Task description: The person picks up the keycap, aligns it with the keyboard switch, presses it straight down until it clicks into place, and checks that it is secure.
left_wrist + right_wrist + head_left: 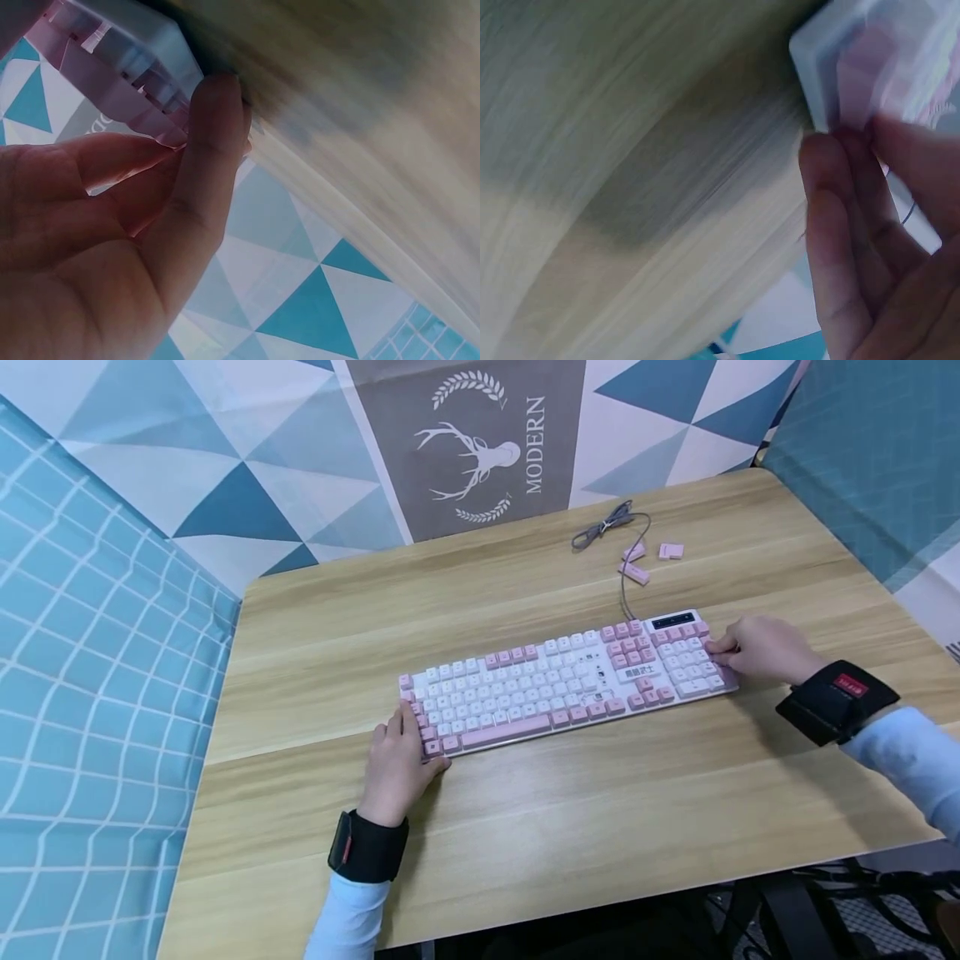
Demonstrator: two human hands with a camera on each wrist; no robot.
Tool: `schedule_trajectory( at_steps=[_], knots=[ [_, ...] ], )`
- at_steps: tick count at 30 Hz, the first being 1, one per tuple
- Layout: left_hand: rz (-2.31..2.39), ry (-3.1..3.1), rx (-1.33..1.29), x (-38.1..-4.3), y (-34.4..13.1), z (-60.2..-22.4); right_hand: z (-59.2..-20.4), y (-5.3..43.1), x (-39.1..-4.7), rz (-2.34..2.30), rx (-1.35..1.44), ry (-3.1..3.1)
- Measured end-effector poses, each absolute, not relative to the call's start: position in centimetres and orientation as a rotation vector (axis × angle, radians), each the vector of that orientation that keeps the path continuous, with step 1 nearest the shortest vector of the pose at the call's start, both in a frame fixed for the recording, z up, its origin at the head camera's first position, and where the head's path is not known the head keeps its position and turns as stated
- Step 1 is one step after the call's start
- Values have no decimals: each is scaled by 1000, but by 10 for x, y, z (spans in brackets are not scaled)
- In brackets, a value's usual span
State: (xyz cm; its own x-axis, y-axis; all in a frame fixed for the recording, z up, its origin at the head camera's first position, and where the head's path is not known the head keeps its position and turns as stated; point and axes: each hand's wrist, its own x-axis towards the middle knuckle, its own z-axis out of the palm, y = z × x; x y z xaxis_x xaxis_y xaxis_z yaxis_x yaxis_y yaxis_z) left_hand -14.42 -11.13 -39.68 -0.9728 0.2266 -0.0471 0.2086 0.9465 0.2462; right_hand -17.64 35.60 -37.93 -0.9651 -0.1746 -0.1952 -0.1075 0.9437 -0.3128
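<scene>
A pink and white keyboard point(555, 681) lies slanted across the wooden table in the head view, its left end nearer the person. My left hand point(395, 764) grips that end, thumb at the front corner and fingers along the left edge. At the opposite end, my right hand point(767, 647) pinches the right edge between thumb and fingers. Close up in the left wrist view, the keyboard's corner point(161, 56) sits against the thumb. The right wrist view shows the fingertips right at the other corner point(817, 75). A few white key positions near the middle-right show dark gaps.
A thin grey cable point(624, 585) runs from the keyboard's back edge to a tied bundle point(603, 527). Several small pink pieces point(671, 552) lie beside it. Patterned cloth point(285, 460) stands behind the table point(315, 635), with blue checked cloth point(90, 693) along the left.
</scene>
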Motion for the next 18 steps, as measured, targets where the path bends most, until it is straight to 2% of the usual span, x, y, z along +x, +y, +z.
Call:
schedule_trajectory(
  at_steps=[7,18],
  knots=[
    [346,3020,336,-144,-111,-394,-378,366,-176,-590,-218,2822],
    [378,3011,327,-143,-111,-392,-374,359,-169,-571,-135,2911]
  ],
)
